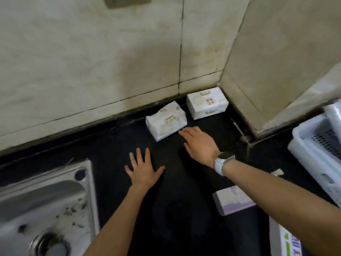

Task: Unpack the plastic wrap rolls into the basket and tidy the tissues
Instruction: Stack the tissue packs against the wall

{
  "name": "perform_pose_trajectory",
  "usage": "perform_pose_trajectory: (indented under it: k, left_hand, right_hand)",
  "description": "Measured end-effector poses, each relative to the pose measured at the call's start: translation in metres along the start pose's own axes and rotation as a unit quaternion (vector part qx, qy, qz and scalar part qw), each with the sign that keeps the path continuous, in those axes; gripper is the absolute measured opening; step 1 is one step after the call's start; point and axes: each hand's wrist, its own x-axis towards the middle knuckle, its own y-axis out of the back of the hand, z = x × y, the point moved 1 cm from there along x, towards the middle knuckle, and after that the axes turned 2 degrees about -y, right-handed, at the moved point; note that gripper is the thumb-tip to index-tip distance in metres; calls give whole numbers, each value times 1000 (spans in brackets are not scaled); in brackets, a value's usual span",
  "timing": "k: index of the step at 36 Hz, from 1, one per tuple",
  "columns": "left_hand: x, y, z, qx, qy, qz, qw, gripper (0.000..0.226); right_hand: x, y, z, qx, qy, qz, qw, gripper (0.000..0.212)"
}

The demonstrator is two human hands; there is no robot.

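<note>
At the near right edge a white box with green and blue print [287,241] is cut off by the frame. Just beyond it a white and lilac box [233,203] lies on the black desk [175,200], partly under the right forearm. A steel sink [44,209] sits near left. At the right, the white slotted basket [313,150] shows nothing clearly inside. The left hand [143,169] is spread flat, empty. The right hand [200,143], fingers apart, reaches a soft tissue pack [166,120]; whether they touch is unclear. A boxier tissue pack [207,102] sits in the far corner.
</note>
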Motion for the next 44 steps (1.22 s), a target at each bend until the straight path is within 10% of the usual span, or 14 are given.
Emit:
perform_pose_trajectory:
  k: [9,24,38,44]
  left_hand:
    - [9,-17,-17,40,-31,11,999,96]
    - [40,-1,61,-44,-81,6,996,91]
    - [55,-11,91,11,-78,-72,994,104]
    - [63,5,129,-216,-131,6,967,79]
  right_hand:
    - [81,-16,-23,-68,-6,-59,996,43]
    - [46,61,46,93,-31,281,955,17]
    - [78,51,115,22,-122,153,980,25]
    - [53,38,123,115,-121,240,956,50]
